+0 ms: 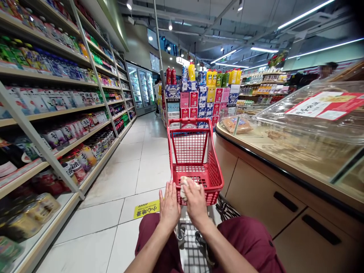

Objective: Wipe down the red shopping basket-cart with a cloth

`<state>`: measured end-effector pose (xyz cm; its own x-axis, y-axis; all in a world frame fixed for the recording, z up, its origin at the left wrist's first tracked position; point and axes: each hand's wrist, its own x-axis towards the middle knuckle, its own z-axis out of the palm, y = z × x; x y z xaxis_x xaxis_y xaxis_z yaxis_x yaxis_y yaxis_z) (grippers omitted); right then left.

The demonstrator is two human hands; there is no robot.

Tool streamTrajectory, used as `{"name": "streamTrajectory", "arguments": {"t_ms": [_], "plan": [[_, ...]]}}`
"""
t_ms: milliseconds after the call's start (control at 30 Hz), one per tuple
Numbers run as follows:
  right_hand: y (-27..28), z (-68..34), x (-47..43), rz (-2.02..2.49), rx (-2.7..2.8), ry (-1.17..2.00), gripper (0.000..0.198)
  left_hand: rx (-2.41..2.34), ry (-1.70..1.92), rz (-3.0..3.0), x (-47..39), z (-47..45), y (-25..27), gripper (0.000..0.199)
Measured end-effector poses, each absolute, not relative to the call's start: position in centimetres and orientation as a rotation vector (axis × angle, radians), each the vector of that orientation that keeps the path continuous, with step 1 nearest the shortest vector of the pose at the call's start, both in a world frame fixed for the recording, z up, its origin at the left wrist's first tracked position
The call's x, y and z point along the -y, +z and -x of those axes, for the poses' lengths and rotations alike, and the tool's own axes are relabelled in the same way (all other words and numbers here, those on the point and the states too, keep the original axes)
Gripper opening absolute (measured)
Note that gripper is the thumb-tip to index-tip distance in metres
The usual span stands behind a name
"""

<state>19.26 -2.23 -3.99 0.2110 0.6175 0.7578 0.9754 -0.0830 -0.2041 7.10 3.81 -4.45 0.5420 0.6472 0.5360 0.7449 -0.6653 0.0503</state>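
A red plastic shopping basket (pixel 214 167) with a grid-patterned body stands upright in front of me, above a metal cart frame (pixel 193 242). My left hand (pixel 170 204) lies with its fingers stretched out against the basket's near left corner, holding nothing. In my right hand (pixel 196 199) is a crumpled off-white cloth (pixel 184 185), pressed to the near rim of the basket. The fingers cover part of the cloth. No goods show inside the basket.
Drink shelves (pixel 93 87) line the left side. To the right stands a counter (pixel 256 178) with packaged food in clear boxes (pixel 318 106). Stacked drink cartons (pixel 196 102) rise ahead. A yellow wet-floor sticker (pixel 146 209) is on the tiles. A person (pixel 327 74) is behind the counter.
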Motion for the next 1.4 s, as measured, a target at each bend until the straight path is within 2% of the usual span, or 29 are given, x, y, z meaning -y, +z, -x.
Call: {"name": "streamTrajectory", "arguments": {"t_ms": [267,467,633,867,1100,1300,1400], "plan": [[-4.3,-22.0,3.9,1.878,1.294,-0.721,0.052,1.181,-0.831,2.633,-3.9,-6.9,-4.4,0.078],[-4.2,-18.3,1.5,1.713,1.544,-0.639,0.046,1.141,-0.828,2.604,-4.5,-5.9,-4.3,0.078],[-4.8,-22.9,4.0,1.82,1.327,-0.753,0.048,1.183,-0.834,2.594,-4.3,-6.0,-5.0,0.08],[-4.0,-17.6,0.7,1.718,1.515,-0.662,0.049,1.153,-0.748,2.612,-4.4,-5.9,-4.8,0.077],[-4.4,-22.8,4.7,1.852,1.28,-0.71,0.05,1.102,-0.781,2.59,-4.3,-6.4,-4.5,0.075],[-3.9,-18.5,2.2,1.732,1.496,-0.614,0.049,1.104,-0.754,2.587,-4.4,-6.4,-4.4,0.071],[-4.5,-20.3,3.2,1.735,1.466,-0.648,0.051,1.102,-0.742,2.595,-4.5,-6.2,-4.3,0.07]]}}
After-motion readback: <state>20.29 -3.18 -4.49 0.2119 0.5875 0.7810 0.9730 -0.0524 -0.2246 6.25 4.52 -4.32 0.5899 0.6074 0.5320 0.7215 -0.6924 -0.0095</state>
